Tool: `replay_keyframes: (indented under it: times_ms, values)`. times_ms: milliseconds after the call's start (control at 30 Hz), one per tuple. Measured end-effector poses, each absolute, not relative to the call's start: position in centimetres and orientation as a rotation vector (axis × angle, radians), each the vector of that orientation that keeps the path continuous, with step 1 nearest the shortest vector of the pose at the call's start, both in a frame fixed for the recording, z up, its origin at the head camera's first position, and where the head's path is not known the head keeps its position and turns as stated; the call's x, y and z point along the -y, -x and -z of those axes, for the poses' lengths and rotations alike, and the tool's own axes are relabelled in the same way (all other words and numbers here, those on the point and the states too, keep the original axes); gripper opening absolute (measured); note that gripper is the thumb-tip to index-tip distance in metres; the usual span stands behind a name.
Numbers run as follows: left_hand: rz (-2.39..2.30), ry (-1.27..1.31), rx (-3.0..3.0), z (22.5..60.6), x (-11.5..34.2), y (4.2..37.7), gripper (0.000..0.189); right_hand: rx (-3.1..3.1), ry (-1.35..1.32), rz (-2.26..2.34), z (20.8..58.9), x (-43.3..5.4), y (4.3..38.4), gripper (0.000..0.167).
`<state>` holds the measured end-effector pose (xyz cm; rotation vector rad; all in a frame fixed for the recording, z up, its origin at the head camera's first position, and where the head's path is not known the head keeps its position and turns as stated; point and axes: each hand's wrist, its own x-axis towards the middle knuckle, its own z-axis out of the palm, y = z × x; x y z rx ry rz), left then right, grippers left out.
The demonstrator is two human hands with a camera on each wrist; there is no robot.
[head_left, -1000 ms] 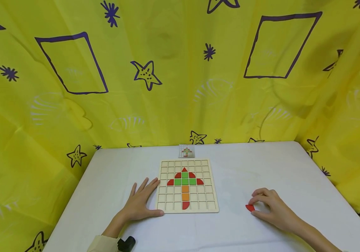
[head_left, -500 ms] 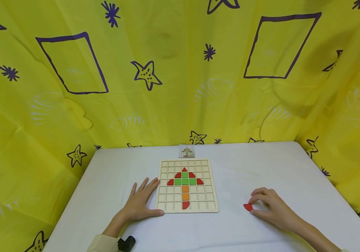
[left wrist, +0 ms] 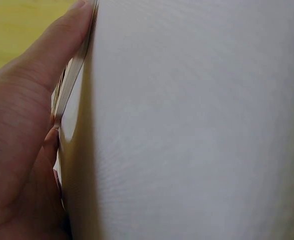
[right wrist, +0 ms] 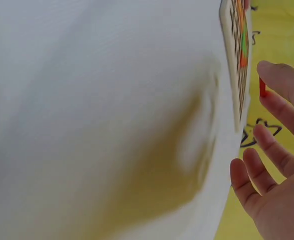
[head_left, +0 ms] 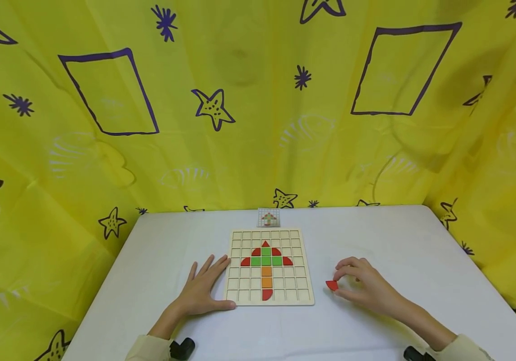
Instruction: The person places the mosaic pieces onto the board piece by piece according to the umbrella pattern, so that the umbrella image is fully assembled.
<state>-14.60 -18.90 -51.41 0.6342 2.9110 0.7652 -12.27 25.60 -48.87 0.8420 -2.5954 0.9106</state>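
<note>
My right hand (head_left: 370, 288) pinches a red quarter-circle tile (head_left: 332, 285) between thumb and forefinger, just right of the board. In the right wrist view the tile (right wrist: 262, 87) shows edge-on, while the other fingers stay loosely bent. My left hand (head_left: 202, 291) rests with spread, fairly straight fingers at the left edge of the wooden grid board (head_left: 291, 296); its thumb touches the near left corner. Set in the grid are green square tiles (head_left: 266, 260), orange square tiles (head_left: 267, 277), a red triangle tile (head_left: 265, 244) and several red quarter-circle tiles, one (head_left: 267, 294) in the bottom row.
A small card (head_left: 269, 218) printed with a similar coloured pattern lies behind the board. White cloth covers the table (head_left: 172, 240). A yellow curtain (head_left: 248, 160) with dark drawings hangs along the back and sides. Black wrist devices (head_left: 182, 349) sit near the sleeves.
My right hand has carried the red quarter-circle tile leftward and slightly away from me, closer to the board. The left hand and the tiles on the board stay as they were.
</note>
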Motion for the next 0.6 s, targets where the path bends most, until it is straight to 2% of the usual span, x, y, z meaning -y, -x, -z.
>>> replay_keyframes:
  times_ms: [600]
  values:
    - [-0.765,-0.635,-2.916,51.8,19.0,14.9,0.114,2.678,-0.85,-1.168,46.8,-16.1,14.7,0.019]
